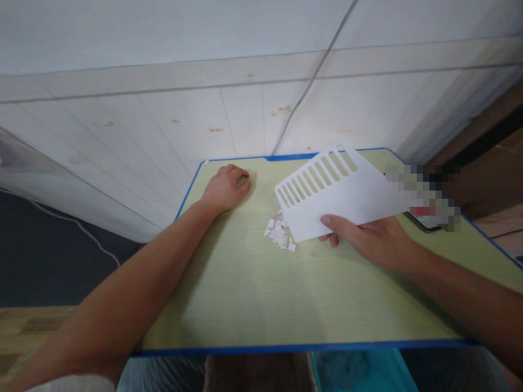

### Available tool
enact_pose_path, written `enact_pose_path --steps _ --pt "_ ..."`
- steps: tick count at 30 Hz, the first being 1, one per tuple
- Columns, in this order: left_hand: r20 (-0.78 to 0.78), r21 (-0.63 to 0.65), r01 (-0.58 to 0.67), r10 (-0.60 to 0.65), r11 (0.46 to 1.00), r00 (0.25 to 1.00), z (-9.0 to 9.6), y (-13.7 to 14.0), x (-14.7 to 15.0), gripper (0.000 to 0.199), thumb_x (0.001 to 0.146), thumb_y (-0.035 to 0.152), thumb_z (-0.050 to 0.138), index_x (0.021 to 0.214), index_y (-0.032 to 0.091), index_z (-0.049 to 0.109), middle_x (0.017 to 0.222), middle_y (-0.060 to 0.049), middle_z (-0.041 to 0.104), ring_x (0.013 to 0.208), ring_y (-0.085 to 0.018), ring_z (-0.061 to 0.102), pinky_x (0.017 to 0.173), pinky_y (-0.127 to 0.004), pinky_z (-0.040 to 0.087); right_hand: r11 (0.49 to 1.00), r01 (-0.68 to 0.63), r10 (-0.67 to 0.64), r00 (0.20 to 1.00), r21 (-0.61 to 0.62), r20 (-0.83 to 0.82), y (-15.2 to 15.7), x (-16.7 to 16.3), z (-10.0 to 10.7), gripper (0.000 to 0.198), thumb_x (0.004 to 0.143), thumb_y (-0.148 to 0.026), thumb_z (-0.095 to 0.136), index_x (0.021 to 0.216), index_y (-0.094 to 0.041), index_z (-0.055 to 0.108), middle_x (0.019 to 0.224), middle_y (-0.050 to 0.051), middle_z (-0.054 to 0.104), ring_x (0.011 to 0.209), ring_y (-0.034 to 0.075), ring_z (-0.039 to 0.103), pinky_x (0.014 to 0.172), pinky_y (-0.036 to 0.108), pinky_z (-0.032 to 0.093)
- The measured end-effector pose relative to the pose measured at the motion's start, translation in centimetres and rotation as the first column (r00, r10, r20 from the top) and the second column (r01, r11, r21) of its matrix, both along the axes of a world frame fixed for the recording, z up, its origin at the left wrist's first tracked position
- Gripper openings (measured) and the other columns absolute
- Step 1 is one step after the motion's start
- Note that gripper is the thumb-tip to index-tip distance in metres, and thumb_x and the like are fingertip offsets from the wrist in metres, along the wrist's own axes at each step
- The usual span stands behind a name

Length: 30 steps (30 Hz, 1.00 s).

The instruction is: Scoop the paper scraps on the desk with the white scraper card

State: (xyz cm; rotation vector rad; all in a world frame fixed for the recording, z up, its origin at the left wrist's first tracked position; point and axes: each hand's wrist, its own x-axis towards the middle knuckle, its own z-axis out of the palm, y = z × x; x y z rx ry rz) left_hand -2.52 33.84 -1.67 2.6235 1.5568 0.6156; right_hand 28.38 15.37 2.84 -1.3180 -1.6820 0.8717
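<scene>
My right hand (368,237) grips the lower edge of a white slotted sheet (351,198), thumb on its face and fingers underneath. Rounded slots run in a row along its upper left edge and get longer and wider toward the top. The sheet is held tilted over the table. Just beyond its lower left corner lies a heap of small white paper pieces (280,234), partly covered by it. My left hand (226,188) rests on the table at the far left, loosely curled, with thumb and forefinger apart and nothing visible between them.
The pale green table (245,294) has a blue edge and stands against a white panelled wall (241,109). A grey cable (314,76) runs down the wall behind it. At the right lies a dark-edged flat object (431,223), partly blurred out.
</scene>
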Motion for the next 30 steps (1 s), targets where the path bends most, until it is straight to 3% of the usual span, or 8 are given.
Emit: enact_pose_path --steps 5,14,22,27,30 --pt "-0.018 0.006 0.004 -0.003 1.000 1.000 0.2 -0.2 0.1 0.040 0.103 0.040 0.057 0.126 0.018 0.081 0.136 -0.018 0.077 0.132 -0.038 0.069 0.123 -0.054 0.053 1.000 0.017 -0.017 0.998 -0.007 0.066 0.1 0.8 -0.3 0.037 0.094 -0.049 0.079 0.063 -0.031 0.069 0.067 0.006 0.077 0.065 0.027 0.074 0.063 0.040 0.065" --pt "0.003 0.015 0.016 -0.016 1.000 1.000 0.0 -0.1 0.3 0.038 0.103 0.039 0.058 0.125 0.018 0.081 0.134 -0.017 0.076 0.131 -0.037 0.068 0.123 -0.055 0.052 0.996 0.019 -0.025 0.997 0.087 0.071 -0.2 0.9 -0.7 0.047 0.100 -0.054 0.076 0.059 -0.033 0.068 0.069 0.004 0.077 0.067 0.026 0.073 0.064 0.041 0.063" --pt "0.075 0.003 -0.016 0.015 1.000 0.997 -0.1 0.8 -0.7 0.036 0.100 0.035 0.062 0.124 0.018 0.082 0.134 -0.016 0.078 0.132 -0.036 0.068 0.123 -0.052 0.051 0.974 0.143 -0.177 0.965 0.178 0.193 0.4 2.7 -1.1 0.053 0.103 -0.056 0.075 0.056 -0.032 0.066 0.070 0.005 0.076 0.074 0.032 0.076 0.088 0.054 0.064" --pt "0.108 0.019 -0.225 0.222 0.974 0.969 -0.3 2.2 -3.4 0.036 0.099 0.035 0.065 0.126 0.019 0.082 0.138 -0.017 0.077 0.134 -0.038 0.066 0.122 -0.056 0.050 0.992 0.032 -0.051 0.988 0.125 0.146 -0.4 -2.3 0.7 0.047 0.098 -0.050 0.077 0.055 -0.031 0.069 0.073 0.005 0.080 0.074 0.030 0.078 0.082 0.050 0.068" --pt "0.116 -0.021 -0.264 0.265 0.964 0.957 -0.5 3.0 -4.9 0.037 0.098 0.036 0.066 0.128 0.020 0.082 0.139 -0.018 0.077 0.132 -0.038 0.068 0.120 -0.056 0.053 0.998 -0.059 0.061 0.995 -0.028 0.075 -0.2 -7.3 1.8 0.040 0.095 -0.042 0.074 0.058 -0.030 0.069 0.065 0.006 0.076 0.065 0.027 0.078 0.072 0.043 0.068"
